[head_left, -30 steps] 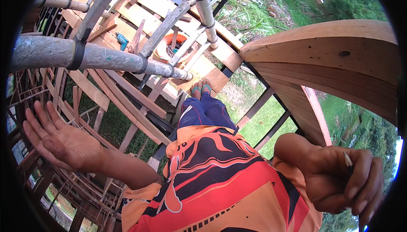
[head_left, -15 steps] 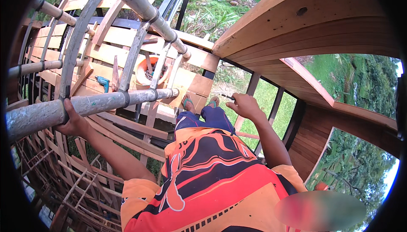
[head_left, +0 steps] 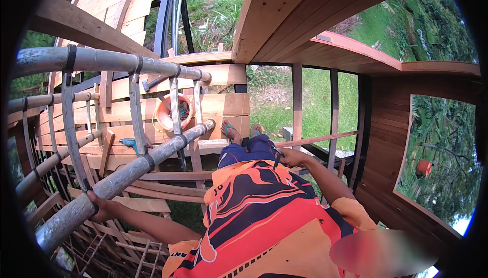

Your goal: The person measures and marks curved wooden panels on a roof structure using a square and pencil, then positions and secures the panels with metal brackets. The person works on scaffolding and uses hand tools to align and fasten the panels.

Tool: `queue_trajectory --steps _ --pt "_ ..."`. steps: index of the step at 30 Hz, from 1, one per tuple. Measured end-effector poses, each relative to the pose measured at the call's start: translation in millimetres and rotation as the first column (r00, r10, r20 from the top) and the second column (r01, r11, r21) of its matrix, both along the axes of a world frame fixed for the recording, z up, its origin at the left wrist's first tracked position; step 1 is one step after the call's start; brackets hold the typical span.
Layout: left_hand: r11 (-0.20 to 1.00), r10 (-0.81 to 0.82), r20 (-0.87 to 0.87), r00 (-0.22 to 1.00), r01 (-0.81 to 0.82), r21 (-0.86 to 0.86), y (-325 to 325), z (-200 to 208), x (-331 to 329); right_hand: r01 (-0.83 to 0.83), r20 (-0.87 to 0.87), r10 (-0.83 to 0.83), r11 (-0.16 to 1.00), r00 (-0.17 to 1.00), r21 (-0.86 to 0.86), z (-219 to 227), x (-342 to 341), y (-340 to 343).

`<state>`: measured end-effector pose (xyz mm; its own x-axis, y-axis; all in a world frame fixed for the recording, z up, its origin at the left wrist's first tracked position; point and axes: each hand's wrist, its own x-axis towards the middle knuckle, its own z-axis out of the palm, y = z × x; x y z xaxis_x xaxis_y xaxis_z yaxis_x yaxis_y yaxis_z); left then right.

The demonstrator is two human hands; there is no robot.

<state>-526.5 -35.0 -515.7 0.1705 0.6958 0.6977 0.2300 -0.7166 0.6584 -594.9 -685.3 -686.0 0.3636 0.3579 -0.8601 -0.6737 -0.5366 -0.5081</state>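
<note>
My left hand (head_left: 100, 207) is closed round the near rail of a grey metal ladder (head_left: 118, 184), beside one of its rungs. My right hand (head_left: 294, 157), closed at my right hip, grips a slim dark-handled tool (head_left: 277, 152); its exact kind is too small to tell. My feet (head_left: 233, 133), in green flip-flops, stand on wooden planks (head_left: 223, 106) past the ladder's end. An orange bucket (head_left: 161, 119) with things inside stands on the planks, seen between the rungs. A teal power drill (head_left: 128, 142) lies to its left, and a hammer (head_left: 150, 84) lies beyond it.
A second ladder (head_left: 61, 157) lies to the left. Gaps between dark frame beams (head_left: 333, 105) at the right open onto grass below. A plank-clad wooden wall (head_left: 389, 141) with window openings rises on the right. A long timber beam (head_left: 91, 31) crosses the upper left.
My view has turned, so the ladder and floor appear shifted. My right hand has come down and in toward my hip with the slim tool. My left hand still holds the ladder rail.
</note>
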Motion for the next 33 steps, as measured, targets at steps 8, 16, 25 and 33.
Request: queue_trajectory --steps 8,16,25,33 --pt "0.987 -0.011 -0.029 1.0 0.006 -0.162 -23.3 14.2 7.3 -0.142 0.139 0.105 0.947 0.985 0.288 17.5 0.5 9.7" --pt "0.98 -0.08 0.045 0.996 0.087 -0.18 -4.8 8.5 7.1 -0.1 0.231 -0.002 0.897 0.973 0.43 -7.4 1.3 15.6" --pt "0.977 -0.124 0.098 0.987 0.139 -0.16 -3.1 8.3 7.0 -0.133 0.343 0.004 0.925 0.939 0.356 -8.2 2.7 -1.7" --pt "0.978 -0.063 0.085 0.994 0.078 -0.195 12.0 9.1 5.3 -0.145 0.367 0.021 0.938 0.93 0.315 -8.9 -1.3 -22.3"
